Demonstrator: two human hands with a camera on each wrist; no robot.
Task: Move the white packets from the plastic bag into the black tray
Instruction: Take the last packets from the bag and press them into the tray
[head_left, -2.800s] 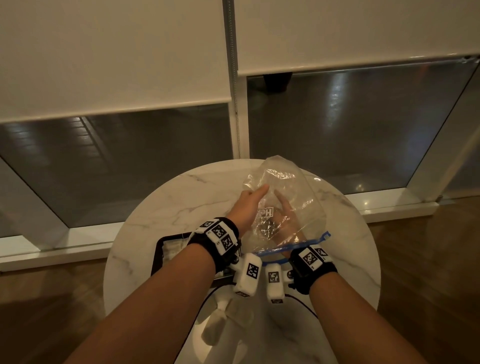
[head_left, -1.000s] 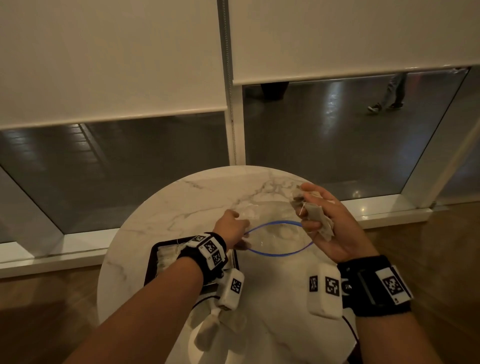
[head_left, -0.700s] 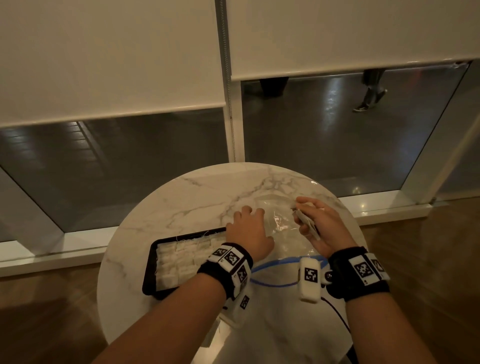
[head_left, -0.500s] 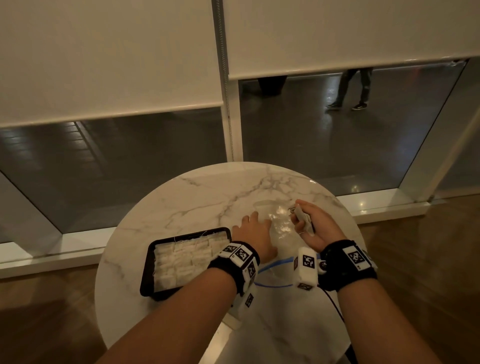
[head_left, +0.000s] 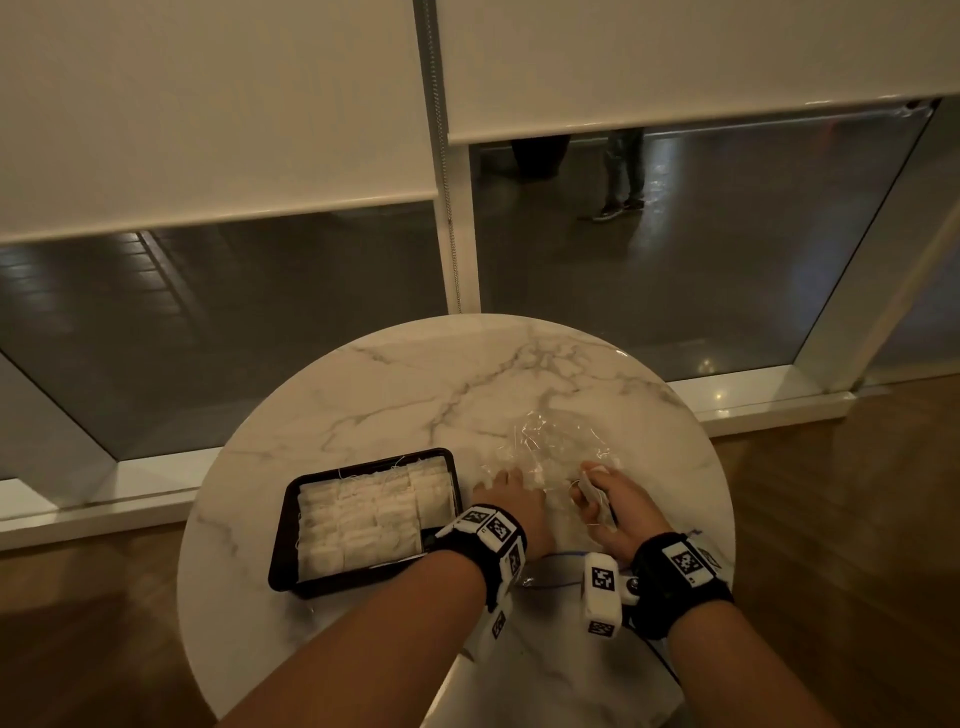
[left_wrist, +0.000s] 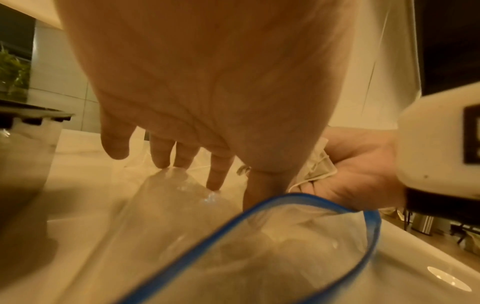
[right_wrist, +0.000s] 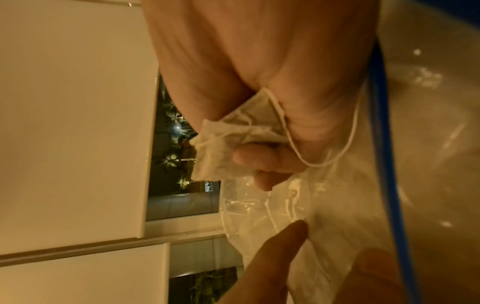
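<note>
- My right hand is curled round white packets, small stringed pouches, bunched in the palm; it sits at the right of the plastic bag, well apart from the black tray.
- My left hand lies flat on the bag with fingers straight, pressing the film onto the marble table; it grips nothing.
- The tray stands on the near left of the table, just beside my left wrist, and is almost full of packets in rows.
- The bag lies slack, its blue-rimmed mouth gaping toward me; I cannot tell whether any packets remain inside.
- Risk: a loose string hangs from my right fist against the film, so I judge it could snag on the bag and drag a pouch out of my hold.
- Risk: carrying these leftward means crossing my left arm, and a knock could spill them.
- Risk: with so little room left in the tray, packets dropped carelessly may slide over its rim.
</note>
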